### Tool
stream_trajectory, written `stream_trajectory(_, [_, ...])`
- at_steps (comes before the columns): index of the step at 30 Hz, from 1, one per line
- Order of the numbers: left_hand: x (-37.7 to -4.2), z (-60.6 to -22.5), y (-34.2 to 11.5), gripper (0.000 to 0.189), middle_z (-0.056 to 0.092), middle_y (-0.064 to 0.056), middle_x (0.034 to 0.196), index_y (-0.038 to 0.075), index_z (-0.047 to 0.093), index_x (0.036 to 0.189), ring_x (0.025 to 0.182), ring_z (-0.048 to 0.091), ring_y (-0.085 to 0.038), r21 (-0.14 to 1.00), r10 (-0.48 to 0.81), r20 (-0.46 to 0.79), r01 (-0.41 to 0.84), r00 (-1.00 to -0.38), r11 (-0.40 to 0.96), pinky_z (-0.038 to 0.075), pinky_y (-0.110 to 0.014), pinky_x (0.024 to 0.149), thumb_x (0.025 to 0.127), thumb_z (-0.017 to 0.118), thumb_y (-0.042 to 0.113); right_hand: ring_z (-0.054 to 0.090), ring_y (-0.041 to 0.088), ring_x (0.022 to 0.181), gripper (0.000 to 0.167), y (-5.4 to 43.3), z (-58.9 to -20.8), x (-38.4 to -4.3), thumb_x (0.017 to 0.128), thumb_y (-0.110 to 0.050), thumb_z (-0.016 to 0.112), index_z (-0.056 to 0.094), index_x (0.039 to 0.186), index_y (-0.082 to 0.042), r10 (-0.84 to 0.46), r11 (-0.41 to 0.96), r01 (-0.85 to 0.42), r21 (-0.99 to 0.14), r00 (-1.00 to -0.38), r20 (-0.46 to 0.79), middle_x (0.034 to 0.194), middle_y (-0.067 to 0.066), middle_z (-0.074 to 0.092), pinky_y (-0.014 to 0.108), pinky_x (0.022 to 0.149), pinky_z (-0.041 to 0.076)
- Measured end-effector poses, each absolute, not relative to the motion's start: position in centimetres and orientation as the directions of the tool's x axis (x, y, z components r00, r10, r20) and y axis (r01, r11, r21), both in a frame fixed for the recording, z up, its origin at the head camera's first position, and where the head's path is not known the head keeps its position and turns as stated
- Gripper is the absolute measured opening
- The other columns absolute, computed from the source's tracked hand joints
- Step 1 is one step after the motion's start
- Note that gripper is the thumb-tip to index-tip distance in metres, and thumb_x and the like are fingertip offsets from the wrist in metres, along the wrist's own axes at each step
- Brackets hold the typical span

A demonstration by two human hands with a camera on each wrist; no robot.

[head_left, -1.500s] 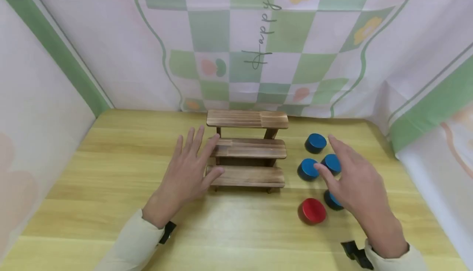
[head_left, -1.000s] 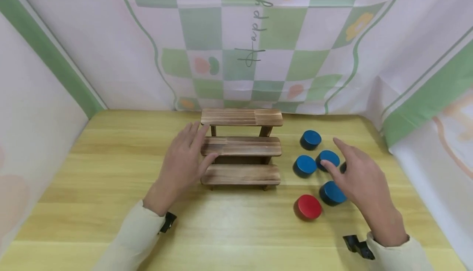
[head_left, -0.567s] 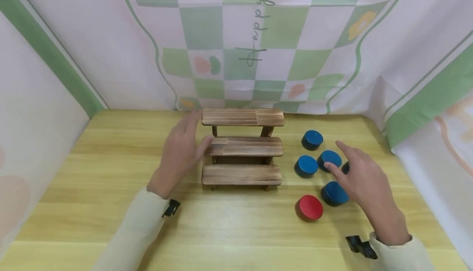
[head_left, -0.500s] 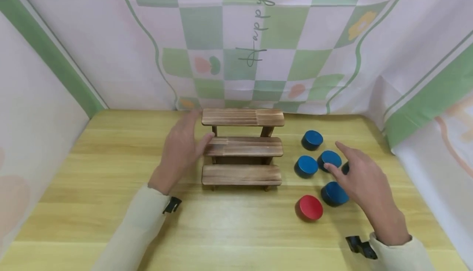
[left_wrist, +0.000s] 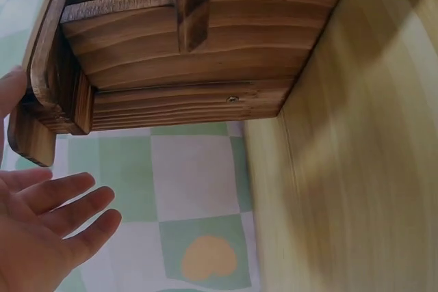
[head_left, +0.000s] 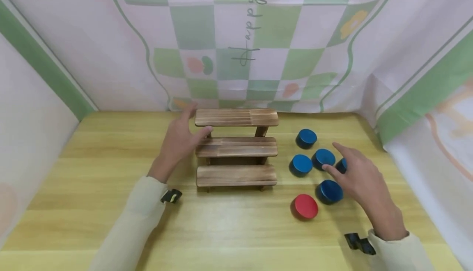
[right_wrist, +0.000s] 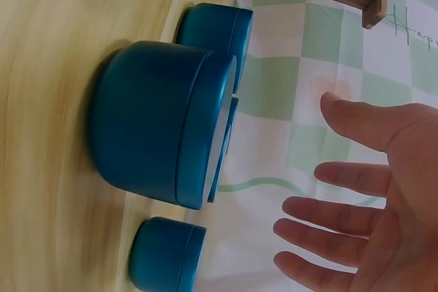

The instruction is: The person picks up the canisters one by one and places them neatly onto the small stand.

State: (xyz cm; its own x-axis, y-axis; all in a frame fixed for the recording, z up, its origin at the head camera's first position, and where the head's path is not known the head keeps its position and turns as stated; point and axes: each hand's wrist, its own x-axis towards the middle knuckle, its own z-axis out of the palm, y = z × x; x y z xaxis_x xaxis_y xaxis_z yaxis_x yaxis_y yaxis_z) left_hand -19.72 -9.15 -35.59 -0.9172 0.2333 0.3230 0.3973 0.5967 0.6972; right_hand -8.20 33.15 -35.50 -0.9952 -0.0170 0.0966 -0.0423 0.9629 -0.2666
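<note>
A three-step wooden display rack (head_left: 236, 175) stands at the middle of the table. My left hand (head_left: 176, 139) is at its left end, thumb over the edge by the top and middle shelves and the other fingers reaching back past the top shelf. In the left wrist view those fingers (left_wrist: 72, 210) are spread and the thumb lies right at the wood. To the right, my right hand (head_left: 363, 176) hovers with spread fingers and holds nothing. Near it stand several round blue lidded tins (head_left: 301, 165), one partly hidden behind the hand, and one red tin (head_left: 305, 206).
The light wood table (head_left: 236, 230) is backed by a green-and-white checked cloth (head_left: 233, 28) right behind the rack. White cloth walls with green bands (head_left: 44, 61) close both sides. Black straps (head_left: 171, 196) sit at both wrists.
My left hand has moved back along the rack's left end, from beside the lower shelves to the top shelf. The right hand has barely moved, and the rack and tins stay put.
</note>
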Motion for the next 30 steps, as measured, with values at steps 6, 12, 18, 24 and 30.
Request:
stream_trajectory(6, [-20.0, -35.7, -9.3, 0.077, 0.048, -0.022, 0.146, 0.007, 0.038, 0.152, 0.132, 0.047, -0.038, 0.711, 0.241, 0.278, 0.368, -0.930, 0.600, 0.037, -0.054, 0.108, 0.093, 0.069, 0.046, 0.042, 0.059, 0.122, 0.075, 33.2, -35.9, -8.1, 0.091, -0.033, 0.076, 0.042, 0.146, 0.005, -0.010, 0.960, -0.023, -0.280, -0.999, 0.048, 0.136, 0.039, 0.045, 0.071, 0.093, 0.038])
stream_trajectory(12, [-20.1, -35.7, -9.4, 0.074, 0.048, -0.019, 0.147, 0.010, 0.040, 0.151, 0.132, 0.047, -0.035, 0.724, 0.256, 0.254, 0.359, -0.933, 0.589, 0.038, -0.054, 0.108, 0.094, 0.066, 0.049, 0.043, 0.058, 0.121, 0.073, 33.1, -36.2, -7.7, 0.091, -0.031, 0.076, 0.043, 0.146, 0.004, -0.026, 0.953, -0.037, -0.302, -0.999, 0.041, 0.135, 0.038, 0.047, 0.072, 0.092, 0.039])
stream_trajectory(18, [-20.2, -35.6, -9.3, 0.073, 0.050, -0.022, 0.144, 0.010, 0.041, 0.151, 0.131, 0.047, -0.037, 0.727, 0.259, 0.245, 0.354, -0.934, 0.588, 0.039, -0.055, 0.107, 0.095, 0.064, 0.051, 0.046, 0.058, 0.118, 0.071, 33.2, -36.5, -6.9, 0.092, -0.035, 0.073, 0.046, 0.143, 0.007, -0.044, 0.959, -0.054, -0.279, -0.998, 0.042, 0.131, 0.038, 0.050, 0.071, 0.089, 0.041])
stream_trajectory(24, [-20.2, -35.6, -9.3, 0.074, 0.050, -0.022, 0.143, 0.011, 0.040, 0.151, 0.131, 0.047, -0.036, 0.737, 0.256, 0.235, 0.344, -0.938, 0.581, 0.039, -0.054, 0.106, 0.095, 0.063, 0.052, 0.045, 0.058, 0.119, 0.071, 33.2, -36.9, -5.6, 0.090, -0.036, 0.076, 0.050, 0.137, 0.010, -0.044, 0.967, -0.054, -0.251, -0.998, 0.046, 0.131, 0.038, 0.051, 0.070, 0.090, 0.040])
stream_trajectory(30, [-20.3, -35.8, -9.3, 0.075, 0.049, -0.021, 0.145, 0.011, 0.039, 0.152, 0.132, 0.046, -0.035, 0.748, 0.260, 0.225, 0.337, -0.939, 0.572, 0.038, -0.054, 0.107, 0.095, 0.063, 0.054, 0.049, 0.058, 0.116, 0.066, 33.1, -37.9, -4.4, 0.088, -0.034, 0.079, 0.055, 0.134, 0.007, -0.055, 0.966, -0.074, -0.249, -0.995, 0.081, 0.130, 0.036, 0.054, 0.070, 0.087, 0.043])
